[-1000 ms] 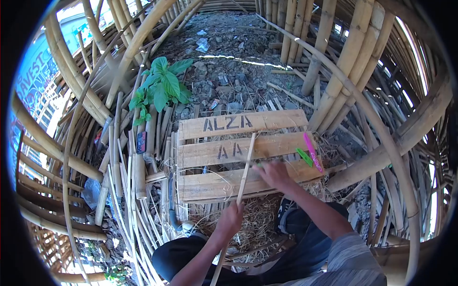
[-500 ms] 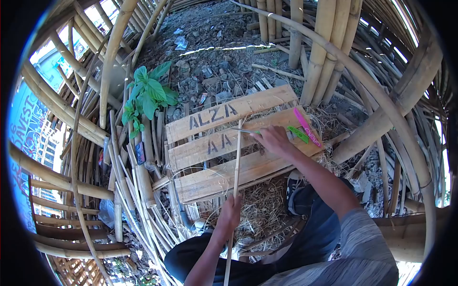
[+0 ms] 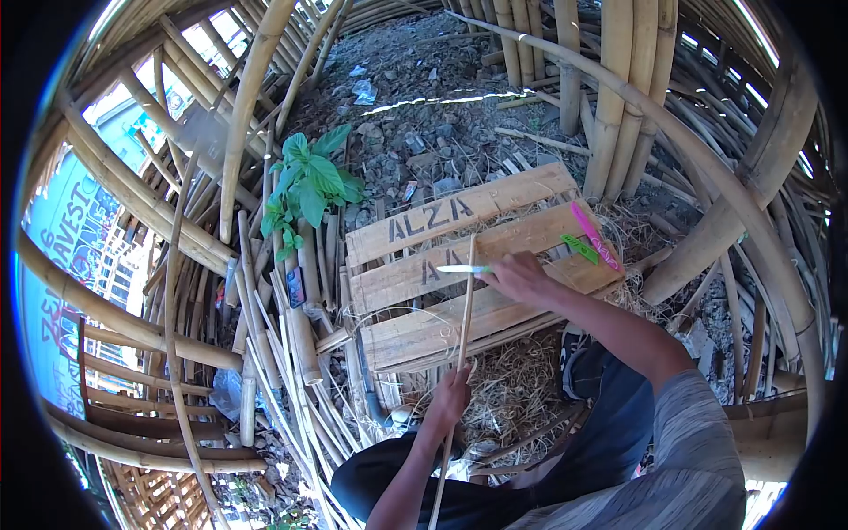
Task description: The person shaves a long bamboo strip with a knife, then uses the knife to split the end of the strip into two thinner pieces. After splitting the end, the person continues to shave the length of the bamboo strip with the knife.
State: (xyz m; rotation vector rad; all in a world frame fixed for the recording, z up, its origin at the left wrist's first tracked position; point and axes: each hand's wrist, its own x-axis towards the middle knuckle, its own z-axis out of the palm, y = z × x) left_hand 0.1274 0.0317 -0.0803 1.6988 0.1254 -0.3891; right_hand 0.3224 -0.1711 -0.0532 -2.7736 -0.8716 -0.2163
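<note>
My left hand (image 3: 450,395) is closed round a long, thin bamboo strip (image 3: 465,322), which runs from my lap up over a slatted wooden crate (image 3: 415,340). In my right hand (image 3: 521,279) is a knife (image 3: 459,268), its pale blade pointing left. The blade crosses the strip close below its upper end and overlaps it in this view. My right fingers wrap the handle and mostly hide it. Dark stencilled letters mark the crate's upper slats. On its right side lie a green piece with dark marks (image 3: 579,248) and a pink piece with pale lettering (image 3: 595,237).
Long split bamboo strips (image 3: 291,371) lean to the left of the crate. A phone-like object (image 3: 295,287) rests near a leafy green plant (image 3: 309,181). Pale shavings (image 3: 503,397) cover the ground below my hands. Thick bamboo poles (image 3: 618,97) stand at right.
The whole view has shifted, so the scene sits further right and slightly lower. The knife blade shows broader now, still across the strip near its upper end. Both hands keep their hold.
</note>
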